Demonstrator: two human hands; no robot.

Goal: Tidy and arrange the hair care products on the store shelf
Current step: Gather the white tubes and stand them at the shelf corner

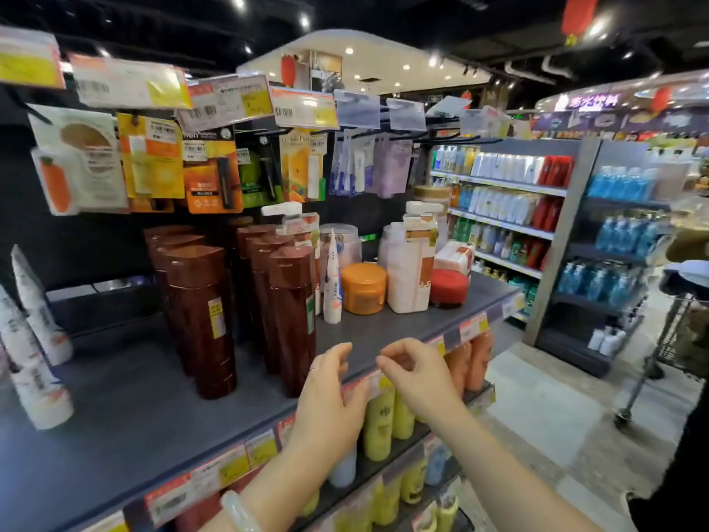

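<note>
Two rows of tall brown bottles [203, 320] stand upright on the grey shelf [153, 408]. Right of them are a white tube [332, 286], an orange jar [363, 288], a white pump bottle [410, 263] and a red round tin [449, 288]. More white tubes [40, 328] lean at the far left. My left hand [330, 401] and my right hand [414, 378] hover side by side over the shelf's front edge, just right of the brown bottles. Both have loosely curled fingers and hold nothing.
Price tags [245, 455] line the shelf's front edge. Carded items [153, 163] hang on hooks above. Yellow bottles [380, 420] and orange ones [479, 359] fill the shelf below. Another stocked rack [537, 232] and a trolley [675, 339] stand in the aisle at right.
</note>
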